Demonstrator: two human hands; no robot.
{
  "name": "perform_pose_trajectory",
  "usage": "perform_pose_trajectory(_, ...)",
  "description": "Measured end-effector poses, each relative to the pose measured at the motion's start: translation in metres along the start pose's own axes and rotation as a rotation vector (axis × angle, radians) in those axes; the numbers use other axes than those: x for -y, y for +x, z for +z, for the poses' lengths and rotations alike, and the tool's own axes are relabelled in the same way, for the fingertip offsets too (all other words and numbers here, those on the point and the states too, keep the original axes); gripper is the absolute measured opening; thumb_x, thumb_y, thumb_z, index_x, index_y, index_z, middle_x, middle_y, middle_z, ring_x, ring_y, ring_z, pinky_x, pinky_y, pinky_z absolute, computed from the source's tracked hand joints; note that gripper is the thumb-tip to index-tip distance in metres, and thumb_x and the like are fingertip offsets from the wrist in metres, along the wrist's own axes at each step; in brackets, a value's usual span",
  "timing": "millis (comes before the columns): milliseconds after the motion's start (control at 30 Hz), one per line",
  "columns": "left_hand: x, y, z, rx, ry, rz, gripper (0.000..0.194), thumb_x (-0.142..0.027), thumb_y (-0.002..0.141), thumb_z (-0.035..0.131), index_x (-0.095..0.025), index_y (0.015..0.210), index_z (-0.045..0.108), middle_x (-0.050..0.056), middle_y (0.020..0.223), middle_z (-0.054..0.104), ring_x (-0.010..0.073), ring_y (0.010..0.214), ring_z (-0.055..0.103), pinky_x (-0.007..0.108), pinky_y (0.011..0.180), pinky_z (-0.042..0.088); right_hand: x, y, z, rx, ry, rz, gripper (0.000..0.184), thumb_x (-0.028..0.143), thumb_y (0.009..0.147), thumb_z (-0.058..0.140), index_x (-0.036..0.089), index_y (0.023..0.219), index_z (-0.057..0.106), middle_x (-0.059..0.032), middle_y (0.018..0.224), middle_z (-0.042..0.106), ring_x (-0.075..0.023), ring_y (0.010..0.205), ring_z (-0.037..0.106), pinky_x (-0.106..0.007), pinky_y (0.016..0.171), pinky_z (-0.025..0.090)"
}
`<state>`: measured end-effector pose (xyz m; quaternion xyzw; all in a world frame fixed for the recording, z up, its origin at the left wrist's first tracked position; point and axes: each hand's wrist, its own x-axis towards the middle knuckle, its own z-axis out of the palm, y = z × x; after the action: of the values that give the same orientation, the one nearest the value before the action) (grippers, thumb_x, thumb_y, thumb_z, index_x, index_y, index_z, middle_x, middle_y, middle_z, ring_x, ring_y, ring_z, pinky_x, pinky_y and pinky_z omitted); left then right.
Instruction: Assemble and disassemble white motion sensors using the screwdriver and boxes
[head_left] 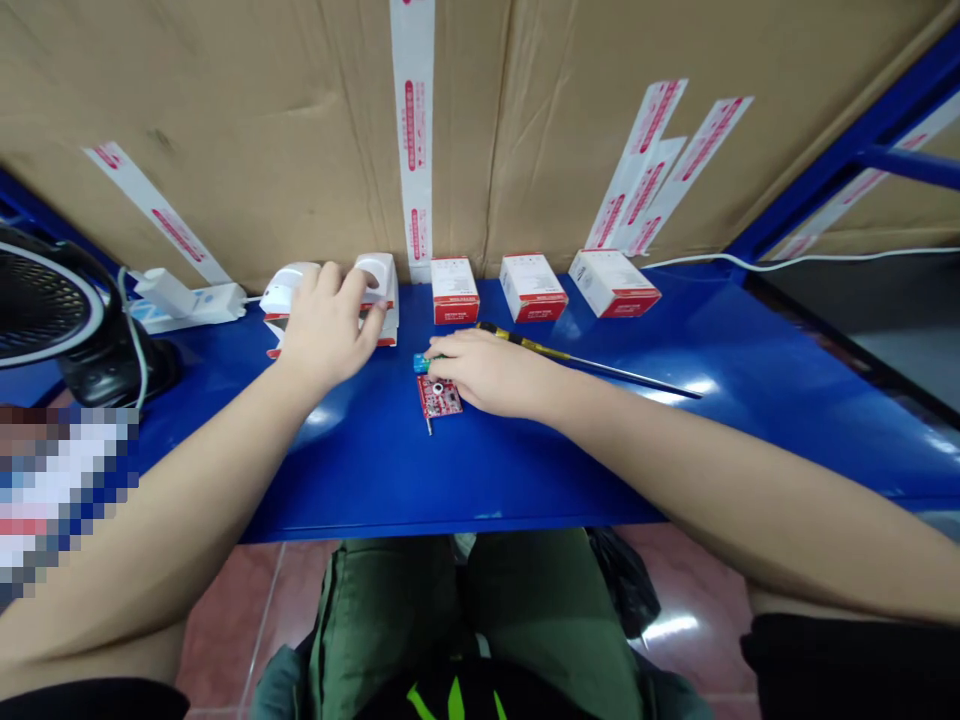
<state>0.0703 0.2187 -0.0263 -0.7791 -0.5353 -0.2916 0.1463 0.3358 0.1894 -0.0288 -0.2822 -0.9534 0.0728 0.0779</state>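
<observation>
My left hand (328, 325) reaches over two white plastic housings at the back left, its fingers spread and thumb apart. One rounded housing (285, 285) shows left of the hand; another white housing (377, 272) with a round opening lies by the fingertips. Both rest at red-and-white boxes (389, 332), partly covered by the hand. My right hand (487, 370) lies low on the table with fingers curled over a small blue-green cylinder (421, 363), whose left end shows. Just below the fingertips is a red circuit board (441, 398) with a thin metal piece (430, 426) sticking out.
A long screwdriver (600, 365) lies behind my right wrist on the blue table (420, 480). Three red-and-white boxes (454, 290) stand along the cardboard wall (315, 130). At left are a black fan (112, 360) and a white power strip (202, 308).
</observation>
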Motion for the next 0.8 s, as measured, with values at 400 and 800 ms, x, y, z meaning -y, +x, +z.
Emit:
perform_pose_trajectory(400, 0.024, -0.009, 0.014, 0.165, -0.058, 0.119, 0.043, -0.027, 0.103, 0.053, -0.024, 0.143, 0.07, 0.014, 0.168, 0.061, 0.0402, 0.157, 0.057, 0.066, 0.133, 0.047, -0.012, 0.072, -0.006, -0.013, -0.31, 0.16, 0.042, 0.006, 0.098, 0.058, 0.017, 0.131, 0.081, -0.0175, 0.139, 0.081, -0.0369, 0.152, 0.057, -0.054, 0.124, 0.034)
perform_pose_trajectory(800, 0.026, -0.009, 0.013, 0.198, -0.087, 0.146, 0.046, -0.022, 0.1, 0.057, -0.015, 0.144, 0.067, 0.023, 0.169, 0.059, 0.0432, 0.154, 0.061, 0.067, 0.131, 0.051, -0.015, 0.122, -0.03, 0.119, -0.282, 0.487, 0.074, 0.002, 0.088, 0.066, 0.013, 0.161, 0.055, -0.0225, 0.141, 0.078, -0.0416, 0.131, 0.071, -0.053, 0.112, 0.046)
